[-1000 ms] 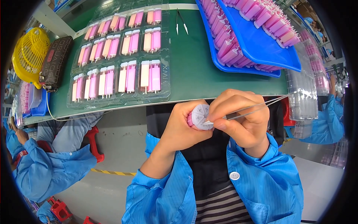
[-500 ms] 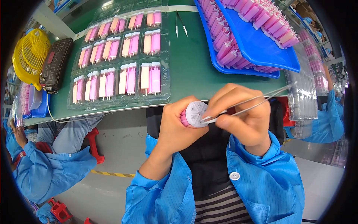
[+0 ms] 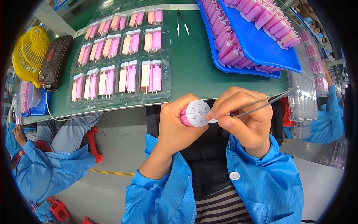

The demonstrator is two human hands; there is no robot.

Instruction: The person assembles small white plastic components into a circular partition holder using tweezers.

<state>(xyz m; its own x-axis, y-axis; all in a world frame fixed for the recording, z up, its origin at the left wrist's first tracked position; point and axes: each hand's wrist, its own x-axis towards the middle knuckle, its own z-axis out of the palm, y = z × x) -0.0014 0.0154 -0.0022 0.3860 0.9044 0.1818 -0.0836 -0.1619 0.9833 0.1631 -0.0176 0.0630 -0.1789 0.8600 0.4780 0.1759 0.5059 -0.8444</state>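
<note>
My left hand (image 3: 172, 125) is wrapped round a bundle of pink pieces (image 3: 184, 116). Their white wedge-shaped end caps (image 3: 197, 112) form a round face turned up toward me, each with a small star-like mark. In my right hand (image 3: 246, 121) metal tweezers (image 3: 285, 92) are pinched between thumb and fingers. The pale tips point left and reach the right edge of the white caps; whether they touch is hard to tell. My left fingers hide most of the bundle's sides.
A clear plastic tray (image 3: 119, 100) with pink and cream pieces lies on the green table (image 3: 197, 82). Second tweezers (image 3: 178, 18) lie behind. Stacked blue trays (image 3: 274, 61) of pink pieces stand right. Left are a yellow basket-like fan (image 3: 31, 52), a brown pouch (image 3: 56, 61) and a seated person (image 3: 56, 164).
The tweezers' tips have drawn back right from the middle of the white caps to their edge. My right hand shifted slightly; my left hand keeps its hold.
</note>
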